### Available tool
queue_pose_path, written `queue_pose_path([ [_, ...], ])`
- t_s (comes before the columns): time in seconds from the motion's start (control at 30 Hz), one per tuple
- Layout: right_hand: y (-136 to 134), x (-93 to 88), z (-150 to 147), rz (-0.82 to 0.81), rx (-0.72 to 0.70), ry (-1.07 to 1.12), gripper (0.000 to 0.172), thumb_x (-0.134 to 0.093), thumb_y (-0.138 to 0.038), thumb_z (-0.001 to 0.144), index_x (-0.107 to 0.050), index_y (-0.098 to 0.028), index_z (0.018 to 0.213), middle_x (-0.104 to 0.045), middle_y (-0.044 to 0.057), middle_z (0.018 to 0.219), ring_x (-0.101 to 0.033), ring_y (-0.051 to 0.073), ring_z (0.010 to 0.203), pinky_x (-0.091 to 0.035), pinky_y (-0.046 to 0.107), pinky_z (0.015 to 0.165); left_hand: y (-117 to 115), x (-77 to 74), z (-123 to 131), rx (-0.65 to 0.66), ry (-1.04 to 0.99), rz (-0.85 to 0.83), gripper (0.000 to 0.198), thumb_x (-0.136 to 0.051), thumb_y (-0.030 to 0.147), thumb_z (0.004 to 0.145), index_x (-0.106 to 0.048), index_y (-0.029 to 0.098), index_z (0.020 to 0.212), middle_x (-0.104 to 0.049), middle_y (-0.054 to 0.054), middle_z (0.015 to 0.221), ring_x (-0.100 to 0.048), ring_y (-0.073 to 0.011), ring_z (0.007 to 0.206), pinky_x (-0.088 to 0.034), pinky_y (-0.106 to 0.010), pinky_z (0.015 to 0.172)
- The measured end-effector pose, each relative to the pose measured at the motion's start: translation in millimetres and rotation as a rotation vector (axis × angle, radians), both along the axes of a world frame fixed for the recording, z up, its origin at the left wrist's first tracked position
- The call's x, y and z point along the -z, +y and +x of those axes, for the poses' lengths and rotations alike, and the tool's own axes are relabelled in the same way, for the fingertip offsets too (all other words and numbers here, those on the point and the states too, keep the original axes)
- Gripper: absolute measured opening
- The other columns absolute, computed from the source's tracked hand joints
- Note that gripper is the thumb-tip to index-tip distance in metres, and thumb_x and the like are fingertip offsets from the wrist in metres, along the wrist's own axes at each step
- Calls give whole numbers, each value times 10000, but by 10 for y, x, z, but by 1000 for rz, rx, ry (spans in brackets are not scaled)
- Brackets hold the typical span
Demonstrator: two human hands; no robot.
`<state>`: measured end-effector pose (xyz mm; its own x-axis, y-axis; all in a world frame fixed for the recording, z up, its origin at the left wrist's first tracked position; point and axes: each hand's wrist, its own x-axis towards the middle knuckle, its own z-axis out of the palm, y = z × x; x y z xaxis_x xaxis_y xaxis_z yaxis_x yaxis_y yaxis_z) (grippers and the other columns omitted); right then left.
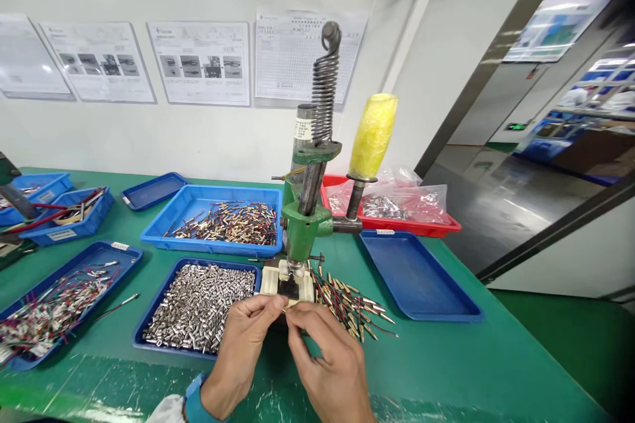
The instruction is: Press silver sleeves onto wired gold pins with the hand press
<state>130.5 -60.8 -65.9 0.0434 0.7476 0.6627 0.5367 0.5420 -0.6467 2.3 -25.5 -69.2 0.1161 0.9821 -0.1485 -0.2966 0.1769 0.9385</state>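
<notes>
In front of a green hand press [303, 238], my left hand [243, 340] and my right hand [330, 357] meet with their fingertips almost touching. Both are closed in a pinch. Between them a tiny brass-coloured glint shows, but the fingers hide most of the piece. Just beyond the fingertips lies the cream-coloured block [270, 281] at the foot of the press. A dark blue tray of small metal sleeves [198, 304] stands beside my left hand. Brass-tipped parts with red and black wires [350, 304] lie loose on the table past my right hand.
A yellow-wrapped lever handle [373, 135] sticks out right of the press. Behind are a blue bin of wired brass parts [228, 221] and a red tray [431, 228] with plastic bags. A blue tray [421, 277] lies right; a tray of wired pieces [59, 310] stands left.
</notes>
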Motion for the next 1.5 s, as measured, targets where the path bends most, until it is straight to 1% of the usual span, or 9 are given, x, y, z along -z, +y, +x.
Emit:
queue_pose_path([
  [0.13,28,64,-27,-78,-8,175,171,-620,-105,850,-735,-227,883,-747,48,888,-714,166,816,-570,239,758,-7,13,-5,-17,-22,-6,410,-859,535,632,-832,175,829,-704,-50,669,-635,-220,804,-498,-310,810],
  [0.23,53,107,-62,-223,3,446,62,-678,-194,839,-736,-211,849,-752,49,838,-719,165,761,-585,236,710,-42,63,-5,12,-86,-27,447,-863,504,650,-823,190,966,-756,-75,803,-662,-236,906,-499,-318,878],
  [0.43,55,182,-112,-350,-91,765,67,-755,-248,775,-747,-197,817,-764,51,805,-730,176,742,-601,259,711,-74,166,43,42,-142,-41,425,-861,460,678,-813,203,1013,-781,-96,926,-672,-246,981,-489,-336,940],
  [0.7,88,183,-39,-378,-118,667,116,-735,-288,802,-770,-205,876,-764,65,873,-727,192,810,-591,285,764,29,23,68,11,-75,1,410,-872,481,641,-817,170,902,-750,-69,783,-656,-206,781,-520,-311,810],
  [0.93,67,133,227,-386,61,569,242,-730,-404,800,-771,-206,933,-754,86,940,-704,216,868,-574,314,808,278,-230,112,36,72,145,403,-798,521,701,-802,139,830,-752,-94,787,-659,-235,761,-503,-321,751],
  [1.17,49,-158,403,-354,159,578,313,-771,-467,732,-786,-200,895,-752,93,891,-698,225,797,-589,319,736,579,-270,172,74,150,213,327,-767,450,724,-779,123,733,-678,-35,610,-566,-167,588,-411,-262,596],
  [1.3,68,-361,510,-278,221,515,300,-762,-459,737,-783,-203,891,-741,84,863,-691,219,781,-587,316,714,554,-190,150,80,183,266,298,-727,405,783,-798,118,823,-730,-60,707,-626,-200,667,-444,-271,638],
  [1.4,147,-615,596,-168,276,454,292,-756,-442,751,-770,-202,916,-735,74,869,-687,212,790,-579,345,765,471,-138,123,83,224,338,330,-659,386,857,-792,115,990,-769,-100,877,-682,-253,832,-491,-300,750],
  [1.5,349,-1032,639,16,355,402,273,-732,-417,787,-752,-204,956,-731,67,891,-688,206,816,-579,366,791,430,-100,110,74,278,381,359,-625,387,889,-779,107,1052,-766,-116,916,-685,-269,879,-500,-303,763],
])
